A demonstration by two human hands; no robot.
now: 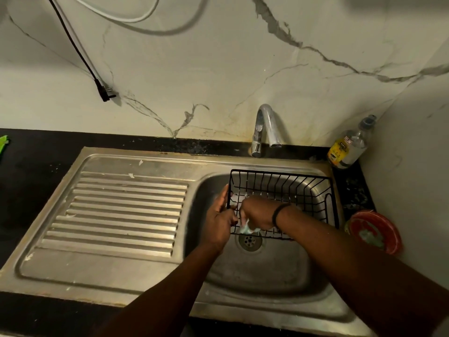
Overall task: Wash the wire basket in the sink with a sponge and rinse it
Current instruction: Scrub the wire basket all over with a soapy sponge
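A black wire basket [301,184] stands in the steel sink bowl [262,271], below the tap. My left hand [220,218] grips the basket's left end wall from outside, fingers curled round the wires. My right hand [258,212] reaches inside the basket and holds a pale, soapy sponge [247,229] against the near left corner. Most of the sponge is hidden under my fingers. The drain [250,241] shows just in front of the basket.
A chrome tap [266,128] rises behind the bowl, with no water seen running. The ribbed drainboard [119,210] lies to the left. A clear bottle [349,144] and a red dish [375,231] sit on the black counter at right. A black plug [105,92] hangs on the wall.
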